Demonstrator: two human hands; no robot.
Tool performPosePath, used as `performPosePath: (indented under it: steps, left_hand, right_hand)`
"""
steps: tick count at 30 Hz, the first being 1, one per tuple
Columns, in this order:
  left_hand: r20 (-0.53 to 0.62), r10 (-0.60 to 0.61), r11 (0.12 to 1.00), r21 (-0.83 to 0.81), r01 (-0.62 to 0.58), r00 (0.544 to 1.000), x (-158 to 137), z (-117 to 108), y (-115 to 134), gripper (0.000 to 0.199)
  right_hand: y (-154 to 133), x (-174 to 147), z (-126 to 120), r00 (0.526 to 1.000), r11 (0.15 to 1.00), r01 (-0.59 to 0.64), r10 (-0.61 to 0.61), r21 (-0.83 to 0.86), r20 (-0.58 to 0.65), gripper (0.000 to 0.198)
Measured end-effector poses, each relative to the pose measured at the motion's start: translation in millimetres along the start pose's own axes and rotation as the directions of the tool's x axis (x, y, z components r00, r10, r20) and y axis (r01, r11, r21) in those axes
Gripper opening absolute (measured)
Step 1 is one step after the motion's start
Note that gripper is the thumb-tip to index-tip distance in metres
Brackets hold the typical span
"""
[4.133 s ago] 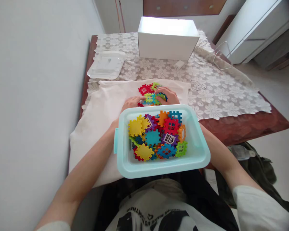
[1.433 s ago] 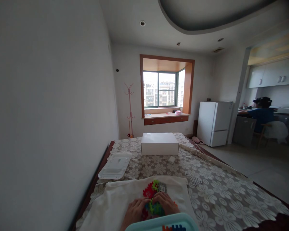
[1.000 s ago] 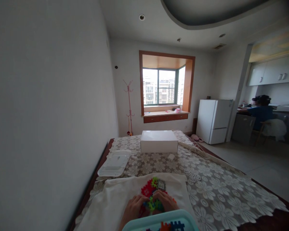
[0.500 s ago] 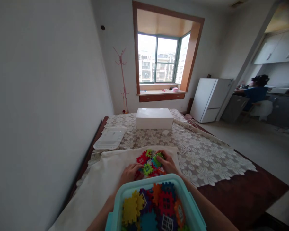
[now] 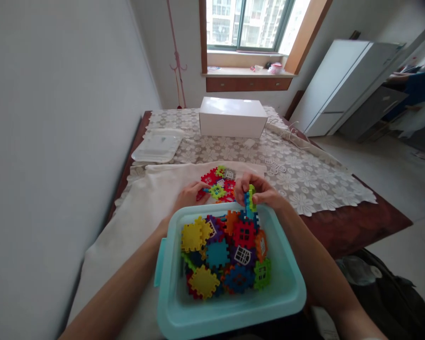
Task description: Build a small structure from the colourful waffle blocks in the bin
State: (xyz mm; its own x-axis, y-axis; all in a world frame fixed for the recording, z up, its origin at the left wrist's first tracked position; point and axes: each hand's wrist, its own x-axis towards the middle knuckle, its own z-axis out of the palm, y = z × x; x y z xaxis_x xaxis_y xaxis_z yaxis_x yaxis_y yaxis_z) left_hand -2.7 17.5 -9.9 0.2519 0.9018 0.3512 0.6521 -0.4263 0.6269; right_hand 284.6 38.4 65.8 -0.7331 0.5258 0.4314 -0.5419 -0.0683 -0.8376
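Observation:
My right hand (image 5: 260, 191) pinches green and blue interlocking building tiles (image 5: 250, 200), held on edge over the far rim of a turquoise plastic bin (image 5: 230, 307). At the near edge of a loose pile, my left hand (image 5: 189, 197) has its fingers closed on a red building tile (image 5: 200, 193). A bit of blue shows at those fingertips. A lime-green tile (image 5: 217, 191) lies just right of them among red tiles. Inside the bin are many notched tiles, among them a yellow tile (image 5: 204, 282), a red window tile (image 5: 244, 234) and a light-blue tile (image 5: 217, 254).
A white box (image 5: 233, 123) stands at the back of the lace-covered table. A white plastic lid (image 5: 158, 145) lies at the left, by the wall. White window pieces (image 5: 276, 167) lie right of the cream cloth (image 5: 127, 236). Someone in blue (image 5: 420, 87) sits beyond the fridge (image 5: 335, 80).
My right hand has lifted the green and blue tiles off the pile and brought them to the bin's rim. My left hand stays by the pile. The view has tilted down.

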Motion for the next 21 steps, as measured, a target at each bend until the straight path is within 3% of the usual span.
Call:
performPosePath:
  steps: [4,7,9,11,13,14,16,18,19,21]
  left_hand:
    - [-0.018,0.001,1.000,-0.011,-0.001,1.000,0,0,2,0.018]
    - [-0.024,-0.001,1.000,-0.021,0.001,1.000,0,-1,5,0.017]
    - [-0.047,-0.009,0.999,-0.044,0.006,0.999,1,-2,6,0.017]
    - [-0.080,-0.023,0.997,-0.076,0.017,0.997,2,-3,6,0.017]
    - [-0.103,-0.048,0.993,-0.108,0.037,0.994,2,-3,6,0.018]
    - [-0.109,-0.060,0.991,-0.122,0.047,0.992,2,-3,6,0.018]
    - [-0.117,-0.074,0.988,-0.142,0.057,0.990,2,-3,6,0.019]
    - [-0.125,-0.077,0.985,-0.164,0.056,0.989,2,-3,6,0.021]
    - [-0.124,-0.073,0.984,-0.171,0.051,0.990,2,-2,6,0.024]
    - [-0.090,-0.043,0.985,-0.168,0.027,0.995,2,-1,6,0.032]
  right_hand:
    - [-13,3,-4,0.973,0.986,-0.007,0.045,-0.166,0.227,0.017]
    - [-16,4,-5,0.951,0.972,-0.052,0.119,-0.231,0.287,0.038]
    - [-10,3,-6,0.981,0.985,-0.060,0.088,-0.159,0.175,0.048]
    - [0,3,-11,0.998,0.990,-0.037,0.030,-0.137,-0.053,0.044]
    - [15,4,-20,0.956,0.950,-0.091,-0.001,-0.298,-0.294,0.039]
    - [24,4,-25,0.922,0.887,-0.157,-0.026,-0.434,-0.386,0.038]
    - [41,3,-37,0.882,0.614,-0.304,-0.108,-0.728,-0.459,0.040]
    - [58,0,-48,0.905,0.272,-0.359,-0.131,-0.893,-0.404,0.057]
    - [65,-2,-53,0.923,0.147,-0.357,-0.099,-0.922,-0.373,0.067]
    - [76,-6,-60,0.944,0.034,-0.328,-0.026,-0.944,-0.329,0.075]
